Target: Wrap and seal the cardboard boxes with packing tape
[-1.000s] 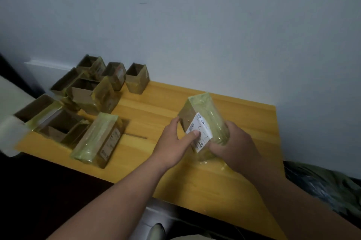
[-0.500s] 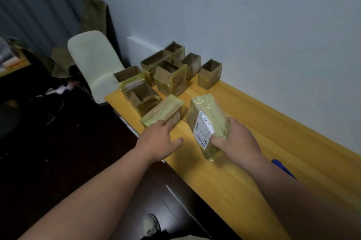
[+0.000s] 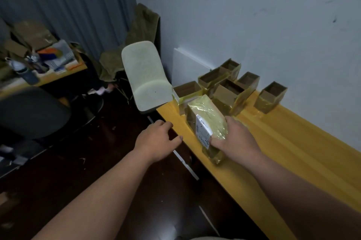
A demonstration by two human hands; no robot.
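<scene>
the right hand (image 3: 235,138) grasps a tape-wrapped box (image 3: 207,122) with a white label (image 3: 203,132) on its near side, thumb on the label edge, holding it tilted near the left end of the yellow surface (image 3: 293,152). the left hand (image 3: 156,140) hangs released over the dark floor (image 3: 97,161), just off the surface edge, fingers loose and holding nothing. several open boxes (image 3: 230,91) stand clustered beyond the held box, by the wall. a pale chair (image 3: 146,77) stands left of the surface.
</scene>
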